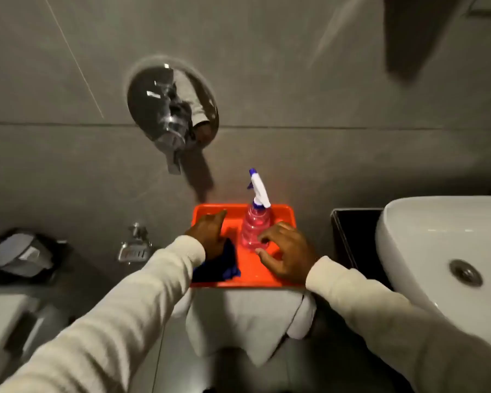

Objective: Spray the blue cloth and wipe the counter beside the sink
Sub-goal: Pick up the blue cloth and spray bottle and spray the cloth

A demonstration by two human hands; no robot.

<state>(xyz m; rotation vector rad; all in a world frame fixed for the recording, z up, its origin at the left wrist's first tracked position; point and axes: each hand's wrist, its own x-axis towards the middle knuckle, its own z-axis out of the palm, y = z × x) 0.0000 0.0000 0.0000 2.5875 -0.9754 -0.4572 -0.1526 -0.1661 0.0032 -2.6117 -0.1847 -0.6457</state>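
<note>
Sprayer upright in tray, nozzle toward wall; left hand open on cloth; right hand open beside sprayer; sink at right.

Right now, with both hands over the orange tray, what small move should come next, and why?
Probably close the right hand around the spray bottle: it stands upright, ungrasped, just beside those open fingers, while the left hand already rests on the blue cloth.

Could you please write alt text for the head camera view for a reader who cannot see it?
Two hands reach over an orange tray: the left hand rests on a blue cloth, the right hand nears a pink spray bottle. A white sink sits to the right.
</note>
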